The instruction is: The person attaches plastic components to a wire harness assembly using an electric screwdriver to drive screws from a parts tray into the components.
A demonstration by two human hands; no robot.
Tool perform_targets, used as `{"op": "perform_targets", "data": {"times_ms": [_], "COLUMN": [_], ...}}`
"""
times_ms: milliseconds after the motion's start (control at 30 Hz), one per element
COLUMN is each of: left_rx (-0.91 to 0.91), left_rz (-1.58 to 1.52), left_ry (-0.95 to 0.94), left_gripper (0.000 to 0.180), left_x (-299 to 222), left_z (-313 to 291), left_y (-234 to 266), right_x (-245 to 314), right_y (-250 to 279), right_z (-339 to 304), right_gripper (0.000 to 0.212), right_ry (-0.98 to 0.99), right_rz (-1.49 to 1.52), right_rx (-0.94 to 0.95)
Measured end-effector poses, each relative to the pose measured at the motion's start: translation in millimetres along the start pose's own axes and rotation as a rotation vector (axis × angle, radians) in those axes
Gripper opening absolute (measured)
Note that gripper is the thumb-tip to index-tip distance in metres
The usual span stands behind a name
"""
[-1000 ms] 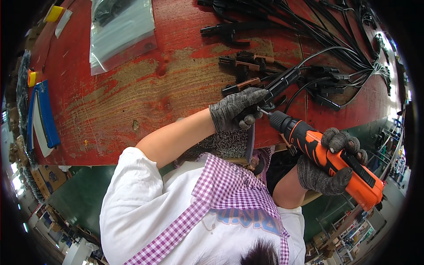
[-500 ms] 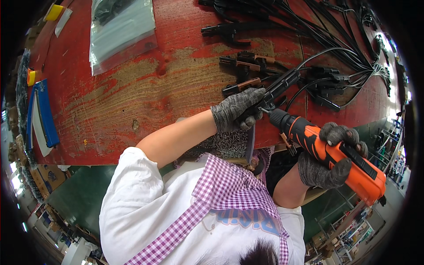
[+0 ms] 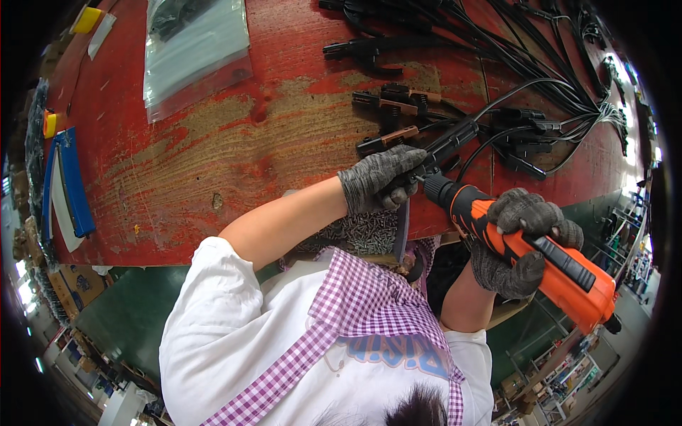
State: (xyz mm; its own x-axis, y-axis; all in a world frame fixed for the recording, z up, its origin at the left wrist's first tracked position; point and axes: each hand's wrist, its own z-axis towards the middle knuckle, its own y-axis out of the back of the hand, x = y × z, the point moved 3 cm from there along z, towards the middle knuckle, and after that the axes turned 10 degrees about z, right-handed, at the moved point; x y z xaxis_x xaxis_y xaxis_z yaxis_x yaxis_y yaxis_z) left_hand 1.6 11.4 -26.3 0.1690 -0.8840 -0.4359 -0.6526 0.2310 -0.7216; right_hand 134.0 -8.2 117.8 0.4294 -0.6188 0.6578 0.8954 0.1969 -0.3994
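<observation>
My left hand (image 3: 380, 179), in a grey knit glove, is closed around a black electrode holder (image 3: 455, 140) with a cable running from its far end. In my right hand (image 3: 529, 216), gloved alike, is an orange and black cordless screwdriver (image 3: 586, 295), gripped round its body. Its chuck (image 3: 439, 188) is right beside my left fingertips, with the bit against or very close to the holder's side. My fingers hide the holder's near end. Just beyond the left hand lie several electrode holders with copper-coloured arms (image 3: 398, 135).
A tray of small screws (image 3: 366, 234) sits at the table's near edge, below my left forearm. Black cables (image 3: 540, 85) and more holders (image 3: 369, 50) spread over the far right. Clear plastic bags (image 3: 199, 64) lie far left, near a blue strip-shaped object (image 3: 73, 184).
My right hand has brought the screwdriver slightly left and up, closer to the holder. The left hand and the holder have barely moved.
</observation>
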Motion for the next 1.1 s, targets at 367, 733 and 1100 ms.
{"op": "perform_targets", "data": {"times_ms": [367, 733, 1100], "left_rx": [0.003, -0.363, -0.371], "left_rz": [0.005, 1.525, 2.539], "left_ry": [0.0, -0.742, -0.295], "left_gripper": [0.025, 0.044, 0.024], "left_x": [0, -86, -117], "left_z": [0, -15, 19], "left_y": [-2, -1, -53], "right_x": [4, 84, 77], "right_y": [0, 48, 81], "right_z": [-5, -27, -65], "right_gripper": [0.034, 0.032, 0.032], "right_ry": [0.004, 0.005, -0.17], "right_rz": [0.009, 0.197, 0.15], "right_rx": [-0.087, -0.279, -0.53]}}
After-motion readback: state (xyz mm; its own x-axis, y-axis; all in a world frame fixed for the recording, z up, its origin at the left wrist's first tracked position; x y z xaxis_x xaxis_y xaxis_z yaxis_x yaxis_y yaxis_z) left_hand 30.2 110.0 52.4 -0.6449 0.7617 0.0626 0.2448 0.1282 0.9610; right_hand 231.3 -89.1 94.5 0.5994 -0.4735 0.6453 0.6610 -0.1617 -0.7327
